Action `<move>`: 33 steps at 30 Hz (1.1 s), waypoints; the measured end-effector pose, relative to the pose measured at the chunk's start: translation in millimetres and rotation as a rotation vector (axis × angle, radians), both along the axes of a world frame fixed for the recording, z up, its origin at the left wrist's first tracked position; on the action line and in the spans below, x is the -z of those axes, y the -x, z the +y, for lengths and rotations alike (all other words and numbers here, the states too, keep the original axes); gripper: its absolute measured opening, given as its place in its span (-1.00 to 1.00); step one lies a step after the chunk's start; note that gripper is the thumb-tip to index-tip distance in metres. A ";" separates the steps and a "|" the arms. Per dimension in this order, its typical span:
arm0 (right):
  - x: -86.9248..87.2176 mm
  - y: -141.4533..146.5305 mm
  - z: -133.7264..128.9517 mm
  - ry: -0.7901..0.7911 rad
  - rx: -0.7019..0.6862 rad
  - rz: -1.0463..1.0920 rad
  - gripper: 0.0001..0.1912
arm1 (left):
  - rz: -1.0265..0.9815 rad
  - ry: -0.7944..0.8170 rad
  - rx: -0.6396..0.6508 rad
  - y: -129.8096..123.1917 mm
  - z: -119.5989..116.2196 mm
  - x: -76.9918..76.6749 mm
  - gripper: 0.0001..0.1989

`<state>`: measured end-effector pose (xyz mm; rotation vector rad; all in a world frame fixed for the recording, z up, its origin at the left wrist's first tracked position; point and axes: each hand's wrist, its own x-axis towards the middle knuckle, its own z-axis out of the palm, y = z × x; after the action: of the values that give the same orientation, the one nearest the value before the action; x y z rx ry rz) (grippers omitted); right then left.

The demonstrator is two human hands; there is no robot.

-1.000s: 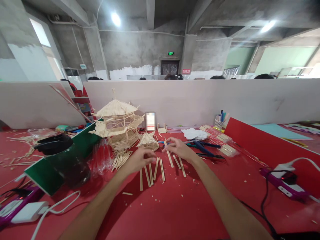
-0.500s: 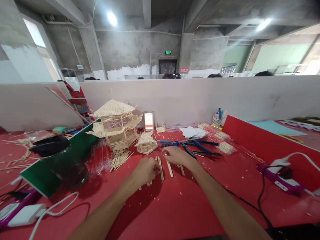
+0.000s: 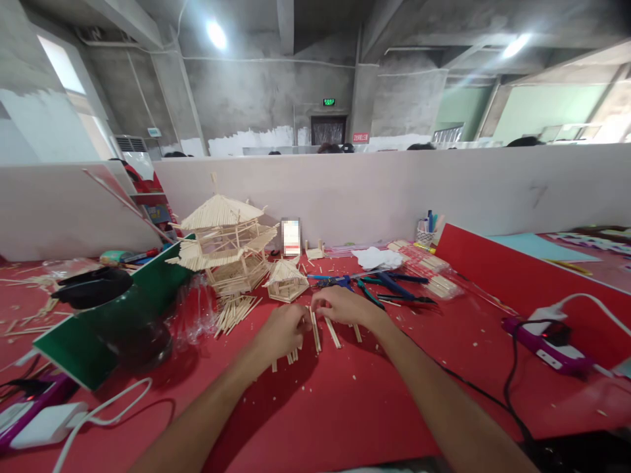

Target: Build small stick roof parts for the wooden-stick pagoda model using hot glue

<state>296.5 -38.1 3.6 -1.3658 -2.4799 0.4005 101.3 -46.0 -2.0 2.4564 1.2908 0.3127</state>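
Note:
My left hand is closed, its curled fingertips beside the upper part of a pair of thin wooden sticks lying on the red tabletop. What it may pinch is hidden. From the right, my right hand reaches over with bent fingers closed at the top end of those same sticks. Another pale stick lies just right of the pair, and a short group is partly under my right wrist. More stick ends show below my left hand.
Behind my hands stand a small stick pavilion and a larger tiered one, beside a heap of sticks. Pliers lie at the right. A dark jug stands left; a purple power strip with cables lies right.
My right hand has shifted left, from the single stick to the top of the pair. My left hand has moved slightly up and left, uncovering more stick ends below it.

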 end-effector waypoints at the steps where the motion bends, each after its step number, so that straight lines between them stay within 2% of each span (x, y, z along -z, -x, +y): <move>1: 0.4 0.8 0.3 0.025 -0.062 -0.005 -0.76 | -0.020 -0.008 0.002 0.7 0.5 -1.4 -0.78; 3: 2.4 3.1 1.1 0.057 -0.143 -0.051 -0.78 | -0.084 0.012 0.021 2.0 2.6 -4.3 -0.83; 5: 5.5 5.7 2.1 0.060 -0.162 -0.095 -0.77 | -0.195 0.090 0.062 3.9 6.5 -7.4 -0.87; 8: 9.7 7.9 3.5 0.074 -0.162 -0.086 -0.72 | -0.424 0.182 0.117 12.0 16.9 -14.1 -0.79; 10: 10.9 8.0 3.7 0.085 -0.171 -0.067 -0.73 | -0.584 0.150 0.079 23.0 26.8 -19.8 -0.73; 12: 10.8 8.3 2.7 0.094 -0.159 -0.066 -0.80 | -0.621 0.097 0.025 38.6 38.2 -25.5 -0.70; 15: 9.0 11.0 -1.2 0.102 -0.072 -0.081 -0.89 | -0.478 -0.041 -0.084 66.2 53.4 -33.0 -0.72; 19: 5.5 18.7 -9.0 0.107 0.031 -0.121 -0.90 | 0.118 -0.158 -0.376 95.2 59.9 -41.0 -0.85; 21: 4.1 22.6 -12.0 0.122 0.072 -0.142 -0.89 | 0.298 -0.143 -0.474 102.9 59.0 -43.0 -0.85; 26: 5.2 27.8 -12.6 0.113 0.162 -0.122 -0.86 | 0.401 -0.119 -0.541 110.8 58.4 -40.5 -0.78; 33: 1.4 15.2 -5.9 0.080 0.137 0.023 -0.79 | 0.459 -0.128 -0.593 112.7 56.6 -41.7 -0.64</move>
<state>281.3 -44.0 2.2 -1.5432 -2.3579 0.4865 -11.5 10.5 39.6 2.2632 2.2554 -0.0413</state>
